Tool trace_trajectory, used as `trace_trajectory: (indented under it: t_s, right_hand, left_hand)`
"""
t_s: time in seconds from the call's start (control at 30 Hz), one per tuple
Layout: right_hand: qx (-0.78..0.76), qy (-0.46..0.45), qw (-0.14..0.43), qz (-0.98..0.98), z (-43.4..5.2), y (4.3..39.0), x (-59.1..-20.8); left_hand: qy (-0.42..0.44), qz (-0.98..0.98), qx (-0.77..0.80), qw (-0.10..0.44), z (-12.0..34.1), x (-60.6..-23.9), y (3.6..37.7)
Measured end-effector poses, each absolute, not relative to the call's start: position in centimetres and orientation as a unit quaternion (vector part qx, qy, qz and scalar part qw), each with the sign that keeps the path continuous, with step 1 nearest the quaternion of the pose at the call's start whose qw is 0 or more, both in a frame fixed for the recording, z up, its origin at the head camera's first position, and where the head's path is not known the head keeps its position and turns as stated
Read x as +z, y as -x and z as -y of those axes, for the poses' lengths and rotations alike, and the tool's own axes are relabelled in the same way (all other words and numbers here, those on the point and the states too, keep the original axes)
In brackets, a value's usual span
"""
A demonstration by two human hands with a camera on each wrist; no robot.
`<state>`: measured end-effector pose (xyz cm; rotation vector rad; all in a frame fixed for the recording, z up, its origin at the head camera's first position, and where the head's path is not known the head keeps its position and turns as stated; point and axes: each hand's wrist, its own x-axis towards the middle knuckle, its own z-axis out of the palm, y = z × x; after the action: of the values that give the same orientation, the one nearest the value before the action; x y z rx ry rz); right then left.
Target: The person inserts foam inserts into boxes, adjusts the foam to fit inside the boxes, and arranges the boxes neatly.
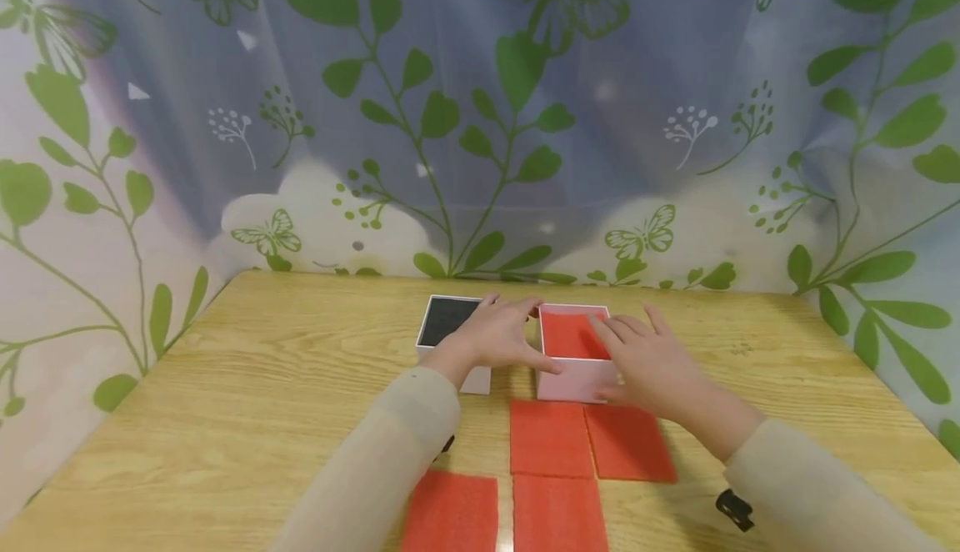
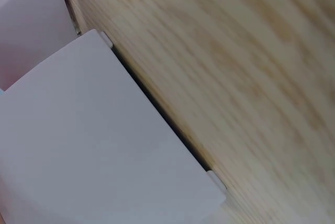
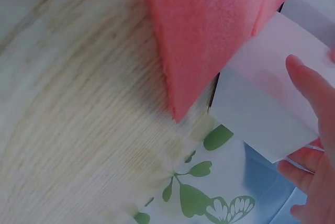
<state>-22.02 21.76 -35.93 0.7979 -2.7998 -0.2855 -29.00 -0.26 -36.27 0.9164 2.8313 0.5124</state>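
Two hands on one box (image 1: 573,364) — left hand (image 1: 498,337) at its 9 o'clock, right hand (image 1: 648,360) at 3, fingers loosely spread against the walls — neither clamped.

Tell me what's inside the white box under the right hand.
A red foam sheet lies inside the white box, filling the visible opening. The right hand covers its right edge; anything beneath the sheet is hidden.

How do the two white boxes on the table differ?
The left box shows a black inside; the right box holds red foam. The left hand covers part of the left box, reaching across to the right box; the right hand touches the right box. Both are white, square, open-topped.
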Motion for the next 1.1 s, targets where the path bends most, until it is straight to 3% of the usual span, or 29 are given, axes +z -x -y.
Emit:
trace_trajectory:
  t_s: [0.87, 1.1]
  right_hand:
    - [0.036, -0.332, 0.081, 0.939, -21.7, 18.0, -35.9]
    - [0.038, -0.368, 0.113, 0.922, -22.4, 16.9, -36.4]
  left_hand:
    - [-0.301, -0.938, 0.162, 0.063, 0.4, -36.4, 28.9]
    - [-0.305, -0.938, 0.156, 0.057, 0.3, -36.4, 29.1]
